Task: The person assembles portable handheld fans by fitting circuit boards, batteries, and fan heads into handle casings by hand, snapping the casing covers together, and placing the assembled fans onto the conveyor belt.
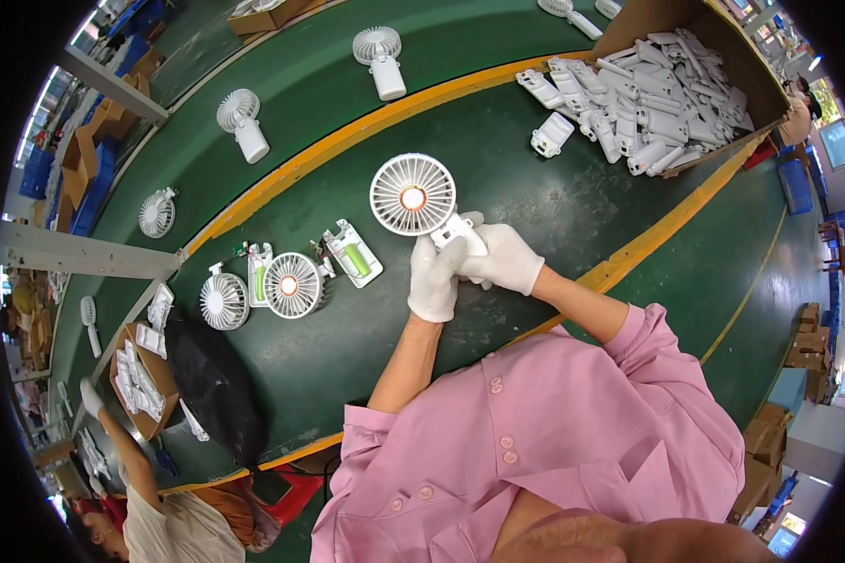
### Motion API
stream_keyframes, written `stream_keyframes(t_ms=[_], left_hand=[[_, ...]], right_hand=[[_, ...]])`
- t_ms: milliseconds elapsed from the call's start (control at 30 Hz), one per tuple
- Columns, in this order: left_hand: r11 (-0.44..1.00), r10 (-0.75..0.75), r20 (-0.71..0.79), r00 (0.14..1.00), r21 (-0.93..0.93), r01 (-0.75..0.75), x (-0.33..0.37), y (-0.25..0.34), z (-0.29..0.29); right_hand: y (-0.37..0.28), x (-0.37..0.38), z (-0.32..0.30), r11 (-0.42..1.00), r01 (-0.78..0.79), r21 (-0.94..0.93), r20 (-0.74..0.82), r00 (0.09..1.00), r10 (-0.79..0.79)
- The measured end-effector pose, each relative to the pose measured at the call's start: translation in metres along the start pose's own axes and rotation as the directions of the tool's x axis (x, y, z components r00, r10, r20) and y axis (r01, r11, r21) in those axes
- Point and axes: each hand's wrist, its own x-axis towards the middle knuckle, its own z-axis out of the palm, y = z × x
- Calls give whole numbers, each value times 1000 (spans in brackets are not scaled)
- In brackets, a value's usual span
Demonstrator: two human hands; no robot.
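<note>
Both my hands wear white gloves and close around the handle of a white handheld fan [413, 195], held above the green worktop. Its round grille faces up, with an orange ring at the hub. My left hand [436, 279] grips the handle from the left, thumb against it. My right hand [503, 259] wraps it from the right, and most of the handle is hidden between them. To the left lie two more fans, one face up [294, 285] and one turned over [224, 300]. Near them rest opened handle shells with green battery cells [355, 255].
A cardboard box [770, 70] at the far right spills many white handle shells onto the worktop. Assembled fans [377, 58] lie on the green belt beyond the yellow edge. A black bag [218, 389] and a small box [150, 413] sit at left, beside a co-worker [174, 521].
</note>
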Motion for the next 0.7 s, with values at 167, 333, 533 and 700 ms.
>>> stream_keyframes(t_ms=[167, 333, 533, 700], left_hand=[[981, 7, -105, 994, 193, 14, 2, 4, 6], [961, 25, -135, 990, 277, 14, 6, 8, 6], [991, 33, -111, 993, 132, -19, 17, -1, -7], [990, 58, -182, 982, 138, -33, 16, -5, -1]], right_hand=[[4, 2, 0, 992, -47, 115, 36, 998, 43], [5, 8, -1, 979, -78, 187, 64, 996, 67], [-9, 14, -14, 947, 23, 321, 17, 999, -30], [-31, 57, -53, 966, 230, 119, -293, 938, -187]])
